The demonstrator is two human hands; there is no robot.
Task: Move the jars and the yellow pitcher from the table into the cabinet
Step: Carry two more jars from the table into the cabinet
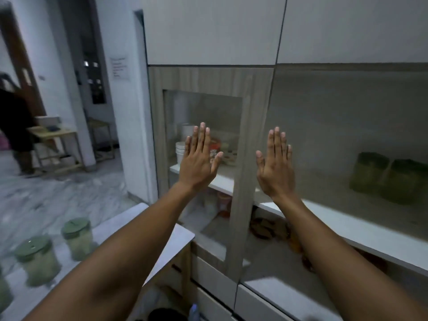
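Note:
My left hand [199,158] and my right hand [275,165] are raised flat, fingers straight, palms toward the cabinet, holding nothing. The left hand is in front of the glass-panelled cabinet door [240,181]; the right hand is just right of that door's frame. Two clear jars with green lids stand on the white table at lower left: one jar [77,238] nearer the cabinet, the other jar [38,262] closer to me. A third jar's edge [3,290] shows at the frame's left border. Two green jars [389,177] sit on the open cabinet shelf at right. No yellow pitcher is visible.
Behind the glass door are white cups [180,151], a red packet and small items on a shelf. The white table [171,242] abuts the cabinet. Drawers [215,281] lie below. A person [16,126] stands by a wooden table in the far-left room.

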